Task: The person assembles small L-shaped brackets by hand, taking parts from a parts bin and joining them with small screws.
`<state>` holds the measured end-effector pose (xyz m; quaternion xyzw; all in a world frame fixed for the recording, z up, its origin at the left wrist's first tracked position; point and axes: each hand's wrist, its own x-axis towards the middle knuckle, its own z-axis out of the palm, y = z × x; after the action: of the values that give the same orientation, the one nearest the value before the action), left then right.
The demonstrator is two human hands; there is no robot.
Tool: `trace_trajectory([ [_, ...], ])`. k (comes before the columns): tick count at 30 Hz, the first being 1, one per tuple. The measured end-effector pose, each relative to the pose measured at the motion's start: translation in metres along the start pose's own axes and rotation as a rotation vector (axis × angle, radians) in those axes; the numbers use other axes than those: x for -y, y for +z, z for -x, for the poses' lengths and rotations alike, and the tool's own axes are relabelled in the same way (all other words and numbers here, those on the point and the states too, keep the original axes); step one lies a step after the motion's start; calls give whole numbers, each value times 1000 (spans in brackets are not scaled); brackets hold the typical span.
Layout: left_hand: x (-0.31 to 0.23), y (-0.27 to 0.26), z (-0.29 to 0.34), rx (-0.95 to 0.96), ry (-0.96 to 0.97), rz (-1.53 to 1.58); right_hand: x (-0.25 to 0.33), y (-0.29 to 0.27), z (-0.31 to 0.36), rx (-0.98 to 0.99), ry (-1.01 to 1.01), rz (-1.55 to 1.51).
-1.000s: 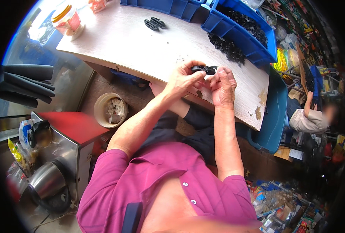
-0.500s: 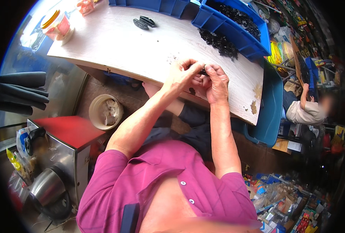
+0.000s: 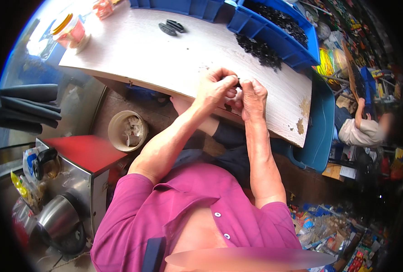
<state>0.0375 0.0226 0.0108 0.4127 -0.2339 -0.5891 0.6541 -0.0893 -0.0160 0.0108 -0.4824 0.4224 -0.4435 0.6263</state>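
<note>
Over the near edge of the pale table (image 3: pixel 133 50), my left hand (image 3: pixel 216 89) and my right hand (image 3: pixel 254 100) meet fingertip to fingertip. Both are closed in a pinch on one small black piece (image 3: pixel 238 83), mostly covered by the thumbs and fingers; its exact kind cannot be made out. Beyond the hands, a heap of small black parts (image 3: pixel 258 52) spills over the tabletop beside a blue plastic bin (image 3: pixel 297 58), which holds more of them. Two ribbed black oval pieces (image 3: pixel 168 29) lie farther back on the table.
A lidded jar (image 3: pixel 67 32) stands at the table's far left. A teal tub (image 3: pixel 317 140) is against the right end. On the floor sit a white bucket (image 3: pixel 115 131) and a red-topped metal cabinet (image 3: pixel 86 152). Another person (image 3: pixel 358 131) sits at the right among clutter.
My right thumb has straightened and pressed closer to the left fingertips, covering more of the black piece. The whole view has shifted slightly; the things on the table stay put.
</note>
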Motion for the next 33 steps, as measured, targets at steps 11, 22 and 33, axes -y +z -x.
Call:
trace_trajectory([
  [11,-46,-83,-54,-369,1026,-1350,2,-27,1,-100,-12,-217],
  [22,-73,-125,-84,-48,983,-1778,41,-149,-25,-940,77,-132],
  [33,-49,-89,-71,-47,1103,-1582,43,-104,-86,-549,245,478],
])
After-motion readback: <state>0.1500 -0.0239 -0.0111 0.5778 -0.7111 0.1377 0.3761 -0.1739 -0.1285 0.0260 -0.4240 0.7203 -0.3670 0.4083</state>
